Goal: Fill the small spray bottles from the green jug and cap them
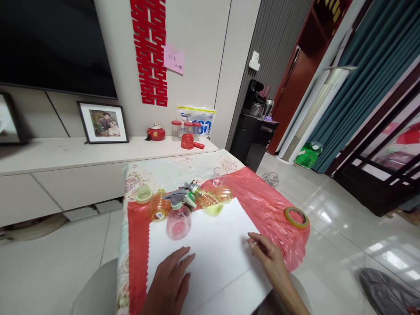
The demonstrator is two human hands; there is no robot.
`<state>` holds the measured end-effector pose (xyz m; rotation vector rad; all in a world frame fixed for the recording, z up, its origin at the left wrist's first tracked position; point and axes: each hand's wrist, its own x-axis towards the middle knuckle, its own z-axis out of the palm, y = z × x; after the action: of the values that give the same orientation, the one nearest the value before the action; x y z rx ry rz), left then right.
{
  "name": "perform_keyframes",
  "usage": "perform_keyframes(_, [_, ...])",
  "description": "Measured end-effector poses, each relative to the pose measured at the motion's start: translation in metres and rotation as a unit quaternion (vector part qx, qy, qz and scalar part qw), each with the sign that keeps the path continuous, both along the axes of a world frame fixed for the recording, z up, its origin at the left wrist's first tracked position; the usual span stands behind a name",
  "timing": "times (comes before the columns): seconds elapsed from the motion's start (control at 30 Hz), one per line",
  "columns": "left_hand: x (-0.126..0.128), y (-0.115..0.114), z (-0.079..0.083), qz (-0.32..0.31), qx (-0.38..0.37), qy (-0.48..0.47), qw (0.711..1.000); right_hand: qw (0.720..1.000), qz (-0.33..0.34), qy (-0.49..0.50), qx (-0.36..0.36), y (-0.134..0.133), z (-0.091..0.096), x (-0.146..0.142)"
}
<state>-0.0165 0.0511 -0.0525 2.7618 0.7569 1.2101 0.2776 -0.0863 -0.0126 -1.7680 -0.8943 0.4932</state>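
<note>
My left hand is over the near left part of a white sheet, its fingers spread and holding nothing. My right hand hovers at the sheet's right edge, fingers loosely bent and apart, with nothing in it. Beyond the left hand stands a clear pink spray bottle with a grey trigger head. Behind it are an amber ribbed bottle and a pale green round container. A ribbed yellow bottle lies on its side at the sheet's far edge, close to several grey trigger parts.
A clear cup stands at the back of the table, on red plastic sheeting. A tape roll lies at the right edge. Behind the table, a white cabinet carries red-lidded jars and a framed photo.
</note>
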Motion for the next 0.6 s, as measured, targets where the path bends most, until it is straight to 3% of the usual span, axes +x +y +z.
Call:
perform_keyframes(0.13, [-0.004,0.002,0.033,0.045,-0.048,-0.053,0.996,0.999,0.003,0.034,0.001,0.000,-0.002,-0.001])
perform_keyframes(0.27, [0.001,0.004,0.043,0.034,-0.068,-0.075,0.994,0.998,0.008,0.058,0.013,0.005,-0.001,-0.003])
perform_keyframes(0.47, [0.015,0.001,0.019,-0.023,-0.048,-0.020,0.998,0.996,0.015,0.082,0.037,0.012,0.001,-0.011])
perform_keyframes(0.6, [0.028,0.001,-0.005,-0.058,0.023,0.058,0.996,0.995,0.018,0.091,0.042,0.013,0.003,-0.020])
